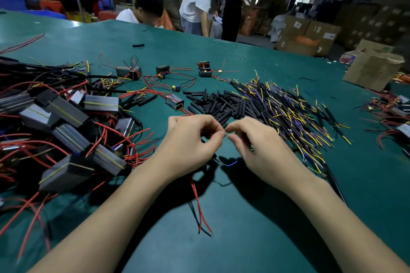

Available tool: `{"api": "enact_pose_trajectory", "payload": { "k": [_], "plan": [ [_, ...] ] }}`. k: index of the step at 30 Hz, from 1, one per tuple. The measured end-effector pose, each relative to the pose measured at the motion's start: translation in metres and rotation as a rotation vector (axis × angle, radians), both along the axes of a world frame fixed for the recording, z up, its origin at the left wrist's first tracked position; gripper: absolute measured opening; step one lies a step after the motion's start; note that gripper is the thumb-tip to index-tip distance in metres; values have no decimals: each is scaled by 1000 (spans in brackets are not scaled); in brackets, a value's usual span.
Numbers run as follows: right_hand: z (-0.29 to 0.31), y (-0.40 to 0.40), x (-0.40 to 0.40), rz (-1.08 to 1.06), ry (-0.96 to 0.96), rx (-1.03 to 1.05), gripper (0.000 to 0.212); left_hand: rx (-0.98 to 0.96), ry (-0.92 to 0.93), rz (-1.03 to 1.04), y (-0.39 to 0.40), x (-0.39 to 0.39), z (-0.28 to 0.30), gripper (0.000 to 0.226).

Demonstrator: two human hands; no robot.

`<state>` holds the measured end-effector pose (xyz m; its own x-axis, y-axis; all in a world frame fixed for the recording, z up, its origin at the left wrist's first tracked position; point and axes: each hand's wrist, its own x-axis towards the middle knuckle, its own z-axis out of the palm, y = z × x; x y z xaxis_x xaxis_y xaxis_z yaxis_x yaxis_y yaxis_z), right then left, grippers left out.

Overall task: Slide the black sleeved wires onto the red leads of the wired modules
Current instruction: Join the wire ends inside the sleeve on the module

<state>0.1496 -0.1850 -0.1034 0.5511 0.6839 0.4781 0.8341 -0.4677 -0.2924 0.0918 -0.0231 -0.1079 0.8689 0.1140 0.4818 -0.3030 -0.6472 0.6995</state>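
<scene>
Red leads (200, 210) hang from my left hand (188, 146), which pinches them; my right hand (255, 146) pinches a thin wire end beside it. Black sleeved wires (286, 108) are piled behind. I read no writing.

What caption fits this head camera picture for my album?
Left hand and right hand pinch thin wires together over the green table, beside grey boxy modules with red leads.

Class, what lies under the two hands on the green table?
Under the left hand red leads trail out; a blue-tipped wire shows between the hands. What the fingers pinch is hidden.
</scene>
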Motion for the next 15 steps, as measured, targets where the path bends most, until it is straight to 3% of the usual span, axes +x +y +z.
{"api": "enact_pose_trajectory", "payload": {
  "k": [6, 11, 15],
  "plan": [
    [-4, 1, 0, -14, 108, 61, 9, 104, -70, 15, 2, 3, -6, 10],
    [-6, 7, -3, -72, 325, 219, 13, 183, -91, 35, 2, 3, -7, 12],
    [-8, 9, -7, -141, 265, 240, 18, 206, -89, 47, 2, 3, -8, 11]
  ]
}}
